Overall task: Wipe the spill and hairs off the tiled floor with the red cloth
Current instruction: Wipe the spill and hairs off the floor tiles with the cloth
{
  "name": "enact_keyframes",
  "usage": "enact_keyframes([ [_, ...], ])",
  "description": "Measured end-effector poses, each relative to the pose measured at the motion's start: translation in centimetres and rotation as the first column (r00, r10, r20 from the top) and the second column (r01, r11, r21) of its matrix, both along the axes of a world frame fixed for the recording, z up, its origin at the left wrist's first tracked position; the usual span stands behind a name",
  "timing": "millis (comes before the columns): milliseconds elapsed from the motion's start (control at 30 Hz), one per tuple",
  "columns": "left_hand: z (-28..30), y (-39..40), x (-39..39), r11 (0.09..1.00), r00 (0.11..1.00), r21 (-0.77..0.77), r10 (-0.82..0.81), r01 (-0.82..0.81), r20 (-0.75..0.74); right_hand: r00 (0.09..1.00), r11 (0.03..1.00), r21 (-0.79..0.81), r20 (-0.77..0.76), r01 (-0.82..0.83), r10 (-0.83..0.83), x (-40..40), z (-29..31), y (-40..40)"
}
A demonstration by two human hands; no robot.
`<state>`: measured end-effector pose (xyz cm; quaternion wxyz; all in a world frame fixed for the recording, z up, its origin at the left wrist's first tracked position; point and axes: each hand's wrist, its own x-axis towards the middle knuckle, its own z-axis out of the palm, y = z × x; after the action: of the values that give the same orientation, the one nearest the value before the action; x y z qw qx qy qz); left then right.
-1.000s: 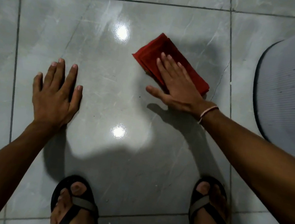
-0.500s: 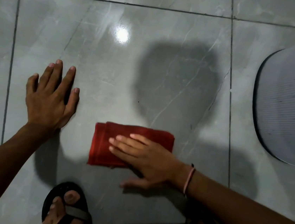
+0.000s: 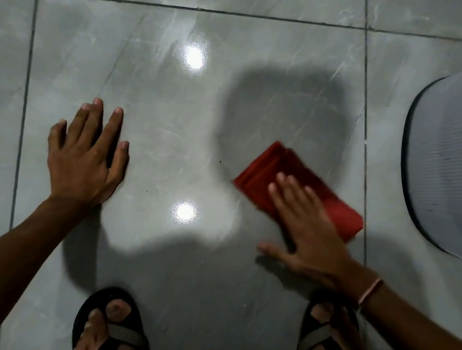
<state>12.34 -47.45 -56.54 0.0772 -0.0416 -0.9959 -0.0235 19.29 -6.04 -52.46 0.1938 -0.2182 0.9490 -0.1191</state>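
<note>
A folded red cloth (image 3: 288, 168) lies on the glossy grey tiled floor (image 3: 167, 115), right of centre. My right hand (image 3: 304, 229) presses flat on the cloth's near half, fingers stretched out and blurred by motion. My left hand (image 3: 84, 161) rests flat on the tile at the left, fingers apart, holding nothing. A tiny dark speck (image 3: 220, 162) sits on the tile just left of the cloth, and another speck (image 3: 147, 192) lies near my left hand. I cannot make out any spill or hairs.
A grey ribbed rounded object with a dark rim (image 3: 454, 171) lies at the right edge, close to the cloth. My two sandalled feet (image 3: 114, 328) (image 3: 328, 344) stand at the bottom. Two bright light reflections and my shadow fall on the tile.
My right hand swept the cloth from the far right down to the near middle, then back out to the right. My left hand stayed planted on the floor.
</note>
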Motion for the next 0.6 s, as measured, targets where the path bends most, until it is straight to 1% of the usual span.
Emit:
enact_keyframes([
  [67, 0.0, 0.0, 0.0, 1.0, 1.0, 0.002, 0.008, -0.008, 0.005, 0.991, 0.992, -0.029, -0.038, -0.127, 0.125, 1.0, 0.0, -4.8],
  [100, 0.0, -0.1, 0.0, 1.0, 1.0, 0.005, 0.011, -0.011, 0.008, 0.982, 0.982, -0.042, -0.061, -0.184, 0.181, 0.1, 0.0, -7.1],
  [167, 0.0, -0.3, -0.1, 1.0, 1.0, -0.007, 0.004, -0.004, 0.002, 0.955, 0.958, -0.06, -0.11, -0.281, 0.274, -4.4, 0.1, -10.8],
  [233, 0.0, -0.4, -0.1, 1.0, 1.0, -0.026, -0.005, 0.005, -0.009, 0.946, 0.95, -0.034, -0.11, -0.311, 0.305, -10.7, 0.3, -12.6],
  [267, 0.0, -0.4, 0.0, 1.0, 1.0, -0.02, -0.001, 0.001, -0.003, 0.956, 0.958, -0.031, -0.081, -0.287, 0.283, -13.9, 0.3, -12.6],
  [300, 0.0, -0.4, 0.0, 1.0, 1.0, -0.01, 0.001, -0.001, 0.005, 0.973, 0.973, -0.039, -0.049, -0.227, 0.225, -16.8, 0.3, -11.8],
  [367, -0.1, -0.4, 0.0, 1.0, 1.0, -0.002, 0.0, 0.0, 0.012, 0.998, 0.998, -0.036, 0.001, -0.057, 0.057, -20.8, 0.1, -8.6],
  [400, -0.2, -0.4, 0.0, 1.0, 1.0, -0.004, -0.005, 0.005, 0.008, 1.0, 0.999, -0.028, 0.01, 0.025, -0.025, -21.6, 0.0, -6.7],
  [433, -0.2, -0.4, 0.0, 1.0, 1.0, -0.005, -0.01, 0.01, 0.002, 0.995, 0.994, -0.03, 0.011, 0.101, -0.101, -21.5, 0.0, -4.7],
  [500, -0.3, -0.5, -0.1, 1.0, 1.0, -0.002, -0.011, 0.011, 0.001, 0.975, 0.973, -0.057, 0.011, 0.224, -0.224, -18.7, 0.1, -1.8],
  [567, -0.2, -0.4, -0.1, 1.0, 1.0, -0.002, -0.003, 0.003, 0.01, 0.964, 0.962, -0.066, 0.005, 0.266, -0.266, -13.2, 0.2, -0.8],
  [600, -0.1, -0.3, -0.1, 1.0, 1.0, -0.004, -0.003, 0.003, 0.009, 0.969, 0.967, -0.064, 0.004, 0.248, -0.248, -9.7, 0.2, -1.2],
])
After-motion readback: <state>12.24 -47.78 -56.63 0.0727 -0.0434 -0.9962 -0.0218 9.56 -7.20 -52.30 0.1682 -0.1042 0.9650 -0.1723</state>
